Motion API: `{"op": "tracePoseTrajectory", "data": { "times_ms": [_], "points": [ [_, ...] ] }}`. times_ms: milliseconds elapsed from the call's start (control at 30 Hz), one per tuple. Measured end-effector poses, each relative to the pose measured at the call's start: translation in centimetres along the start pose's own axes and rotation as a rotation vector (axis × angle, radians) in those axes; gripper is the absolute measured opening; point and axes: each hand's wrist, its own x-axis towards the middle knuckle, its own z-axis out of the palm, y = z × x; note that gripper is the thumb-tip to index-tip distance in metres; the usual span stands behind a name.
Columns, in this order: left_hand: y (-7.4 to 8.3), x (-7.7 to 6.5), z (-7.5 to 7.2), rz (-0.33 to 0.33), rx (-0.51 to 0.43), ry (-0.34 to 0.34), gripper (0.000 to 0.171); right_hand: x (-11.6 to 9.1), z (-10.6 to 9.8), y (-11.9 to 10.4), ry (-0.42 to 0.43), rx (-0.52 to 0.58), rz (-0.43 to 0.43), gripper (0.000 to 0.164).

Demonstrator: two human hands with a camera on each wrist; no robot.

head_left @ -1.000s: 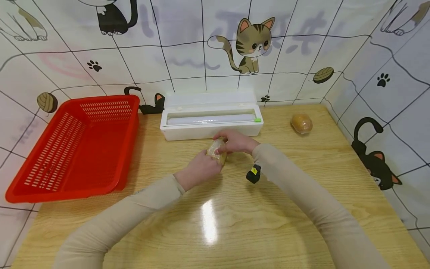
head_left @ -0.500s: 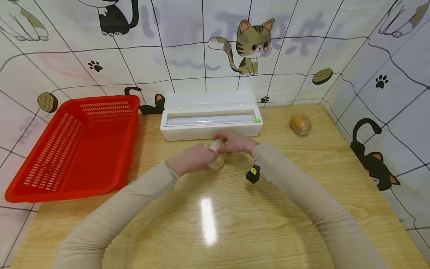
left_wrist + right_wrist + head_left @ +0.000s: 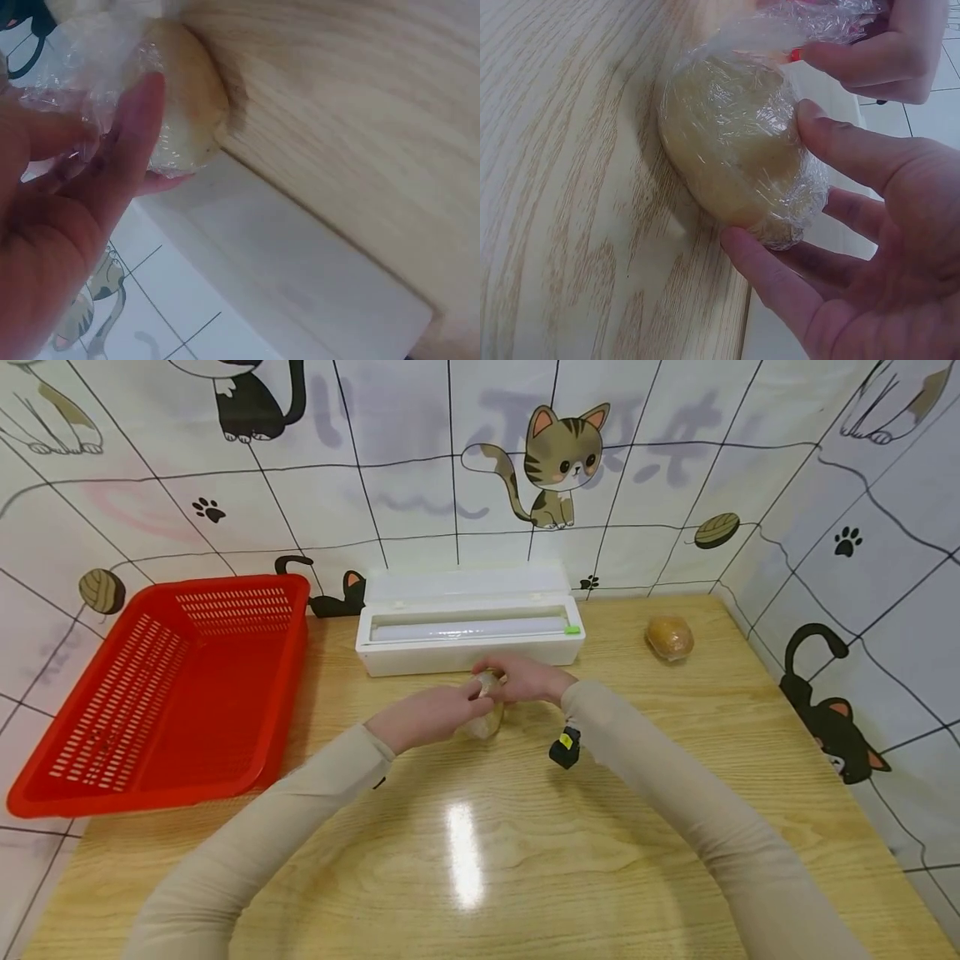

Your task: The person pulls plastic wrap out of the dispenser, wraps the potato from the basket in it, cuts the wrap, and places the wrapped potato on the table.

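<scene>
A pale bun [image 3: 487,725] loosely covered in cling film stands on edge on the table in front of a white cling film dispenser [image 3: 472,658]. My right hand [image 3: 531,679] holds the bun from the right, thumb and fingers spread round it in the right wrist view. From the left, my left hand [image 3: 427,714] pinches the gathered loose cling film [image 3: 799,26] between thumb and fingers. In the left wrist view the bun [image 3: 196,97] shows its pale bare-looking side against the table.
The dispenser's lid is raised, with a roll [image 3: 472,628] and a green slider [image 3: 572,630] inside. A wrapped brown bun [image 3: 670,637] sits at the back right. A red basket [image 3: 281,727] stands at the left. Cat-printed cloth [image 3: 420,485] hangs behind.
My left hand has shifted up and left from the bun's side to the loose cling film, which it now pinches. My right hand has stayed on the bun.
</scene>
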Motion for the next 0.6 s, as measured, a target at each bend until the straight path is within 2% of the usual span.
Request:
{"op": "tracePoseTrajectory", "data": {
  "times_ms": [167,267,400,500,567,600],
  "points": [
    [-0.3,-0.2,0.1,-0.003,-0.234,0.047,0.021,0.1,0.0,0.1,-0.006,-0.006,-0.012,0.05],
    [-0.4,-0.1,-0.3,0.015,-0.275,0.069,0.014,0.1,0.0,0.0,-0.008,-0.018,-0.026,0.052],
    [-0.7,0.3,-0.5,0.029,-0.251,0.083,0.012,0.1,-0.2,-0.1,-0.01,-0.038,-0.041,0.05],
    [-1.2,0.5,-0.4,0.009,-0.254,0.088,0.012,0.1,-0.3,-0.2,-0.016,-0.032,-0.046,0.05],
    [-1.7,0.7,0.0,-0.016,-0.294,0.1,0.013,0.1,-0.3,-0.1,-0.021,-0.014,-0.05,0.05],
    [-2.0,0.8,0.2,-0.062,-0.418,0.093,0.012,0.1,-0.3,-0.1,-0.021,-0.005,-0.052,0.051]
  ]
}}
